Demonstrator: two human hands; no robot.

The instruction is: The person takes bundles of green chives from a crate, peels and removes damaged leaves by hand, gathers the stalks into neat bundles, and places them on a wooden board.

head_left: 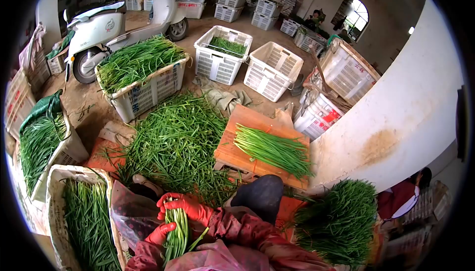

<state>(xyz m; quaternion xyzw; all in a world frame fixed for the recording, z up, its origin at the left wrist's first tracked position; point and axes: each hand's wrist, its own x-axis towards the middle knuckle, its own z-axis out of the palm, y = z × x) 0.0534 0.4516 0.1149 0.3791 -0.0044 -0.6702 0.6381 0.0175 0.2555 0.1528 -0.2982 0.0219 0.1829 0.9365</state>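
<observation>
Head view: one stalk bundle (178, 236), green, pale-ended, 7 o'clock; left hand (160, 233), right hand (188, 206), red-gloved, both clamped on it. One laid bundle (272, 150) on one orange board (228, 145), 4 o'clock; one scooter (101, 31), 10 o'clock.

Vegetable-packing workshop, heaped green stalks (173, 142), slatted white crates (216, 67), parked scooter (106, 29)
</observation>
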